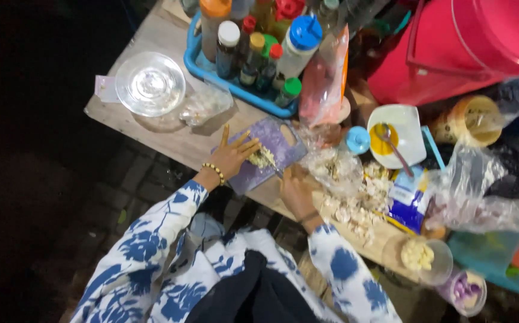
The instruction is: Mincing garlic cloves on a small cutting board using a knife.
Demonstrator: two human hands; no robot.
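1. Sleeves [152,251], blue-flowered, lie nearest the camera.
2. Garlic [261,158] sits chopped on the purple board [271,149]; it looks light, loose and sticky, best pinned from above.
3. Left hand [234,154] lies flat, fingers spread wide, touching it.
4. Right hand [295,188] is curled shut around a knife [273,166].

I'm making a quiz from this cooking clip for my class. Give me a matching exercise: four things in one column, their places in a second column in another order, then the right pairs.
Things:
1. left hand
2. right hand
3. metal spoon
4. glass lid

Places:
A. in the white bowl with yellow sauce
B. flat on the purple cutting board, beside the chopped pale bits
C. near the table's far left corner
D. at the board's near edge, gripping a knife

Pairs: 1-B, 2-D, 3-A, 4-C
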